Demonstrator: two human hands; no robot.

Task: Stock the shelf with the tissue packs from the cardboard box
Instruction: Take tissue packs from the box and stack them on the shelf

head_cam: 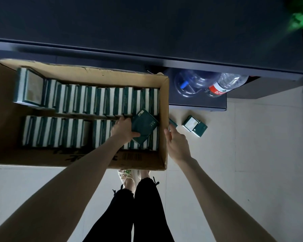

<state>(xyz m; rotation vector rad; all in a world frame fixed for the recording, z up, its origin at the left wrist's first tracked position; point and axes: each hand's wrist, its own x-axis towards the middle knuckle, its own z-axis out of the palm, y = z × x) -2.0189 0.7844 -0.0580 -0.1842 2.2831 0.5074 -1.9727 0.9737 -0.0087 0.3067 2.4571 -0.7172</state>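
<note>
Bare forearms (pixel 87 172); blk trousers (pixel 147 206) w/ tie cords at ankle cuffs; pale patterned shoes (pixel 128 179) w/ green bits.

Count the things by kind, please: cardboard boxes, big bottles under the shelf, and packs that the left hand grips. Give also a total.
Box: 1
Bottles: 2
Pack gripped by the left hand: 1
Total: 4

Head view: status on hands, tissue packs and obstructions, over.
Left hand gripping dark green tissue pack over brown cardboard box. Right hand beside box wall, grip unclear. Loose green pack on floor right of box.
</note>
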